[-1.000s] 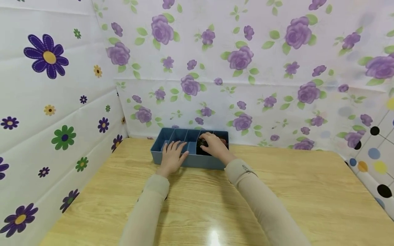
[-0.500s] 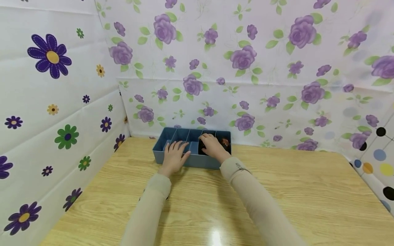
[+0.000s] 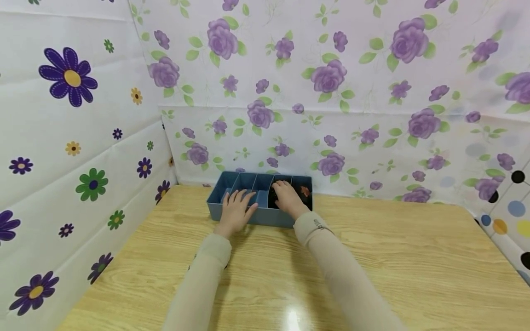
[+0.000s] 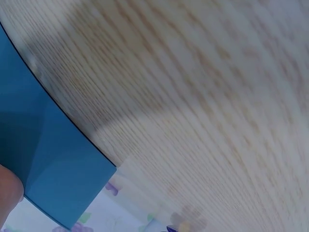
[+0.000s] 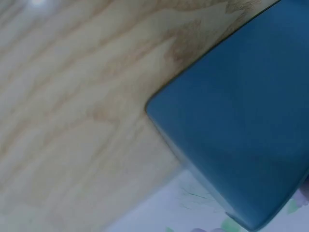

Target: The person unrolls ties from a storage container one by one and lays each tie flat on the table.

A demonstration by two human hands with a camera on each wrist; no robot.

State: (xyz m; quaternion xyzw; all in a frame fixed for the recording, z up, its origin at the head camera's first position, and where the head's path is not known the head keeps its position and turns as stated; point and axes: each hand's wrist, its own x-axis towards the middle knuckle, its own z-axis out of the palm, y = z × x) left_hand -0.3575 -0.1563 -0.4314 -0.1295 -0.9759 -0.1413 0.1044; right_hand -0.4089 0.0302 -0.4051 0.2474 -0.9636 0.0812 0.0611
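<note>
A blue-grey box with several compartments [image 3: 252, 217] stands against the back wall. Over its left front rim lies my left hand [image 3: 234, 214], fingers spread, the tips above the compartments. My right hand [image 3: 288, 200] reaches into the second compartment from the right, its fingers bent down against something black [image 3: 272, 201] there; whether they pinch it is hidden. The rightmost compartment holds a black thing with an orange-red leaf-like mark [image 3: 305, 191]. Both are too small to identify. In the left wrist view a fingertip [image 4: 8, 191] shows at the rim of the box [image 4: 67, 179].
The wood-grain table [image 3: 372, 257] extends in front and to the right of the box. Directly behind it hangs a rose-patterned sheet [image 3: 356, 92]. A flower-printed sheet [image 3: 99, 151] bounds the left side, and a dotted one [image 3: 513, 230] the right.
My right hand has shifted slightly left and lower into its compartment, uncovering the orange-red mark in the rightmost one. The left hand stays at the rim. The head view has turned slightly.
</note>
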